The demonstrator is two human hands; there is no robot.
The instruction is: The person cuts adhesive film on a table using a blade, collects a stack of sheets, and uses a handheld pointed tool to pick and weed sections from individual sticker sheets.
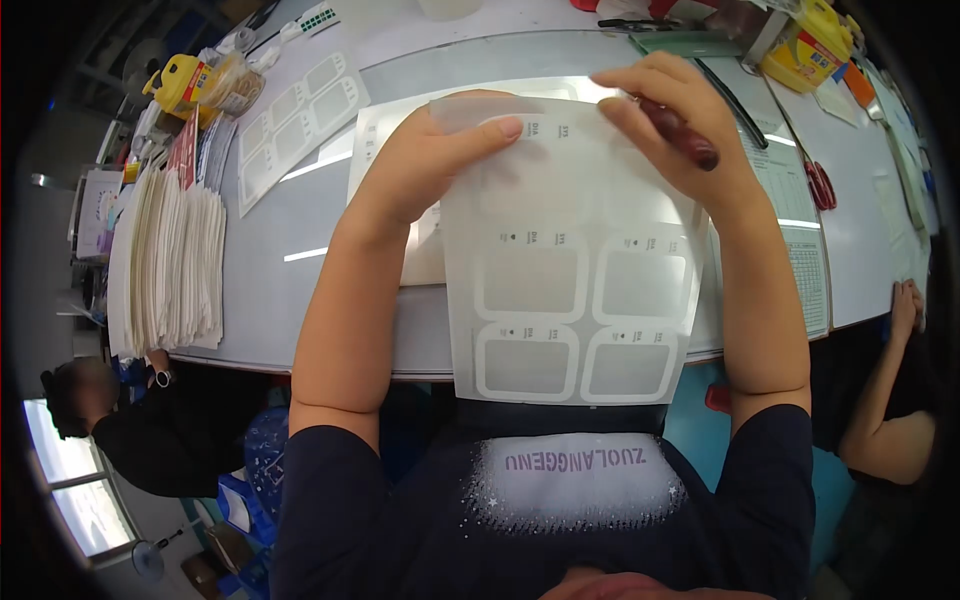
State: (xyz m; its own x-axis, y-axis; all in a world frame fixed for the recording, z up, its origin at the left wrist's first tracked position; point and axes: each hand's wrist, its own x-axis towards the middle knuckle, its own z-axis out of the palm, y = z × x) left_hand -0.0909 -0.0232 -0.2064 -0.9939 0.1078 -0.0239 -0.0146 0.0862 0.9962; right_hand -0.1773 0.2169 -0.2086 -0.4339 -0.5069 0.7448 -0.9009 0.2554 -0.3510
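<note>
A translucent sheet [590, 225] printed with rounded frames and small lettering hangs over the table's front edge, tilted toward me. Its far left corner is gripped by my left hand [440, 150], thumb on top and fingers behind. At the far right edge of the sheet is my right hand [680, 120], curled around a tool with a dark red handle [690, 145]; the tool's working end is hidden. The right thumb and index finger are close to the sheet's edge. Under the sheet lie more pale printed sheets [375, 135].
Another framed sheet [300, 120] lies left, beside a tall paper stack [165, 265]. Yellow jugs [808, 45] stand at the back corners. Red-handled scissors [820, 185] and a black strip [735, 105] are right. People sit on both sides; one person's hand [907, 308] rests at the right edge.
</note>
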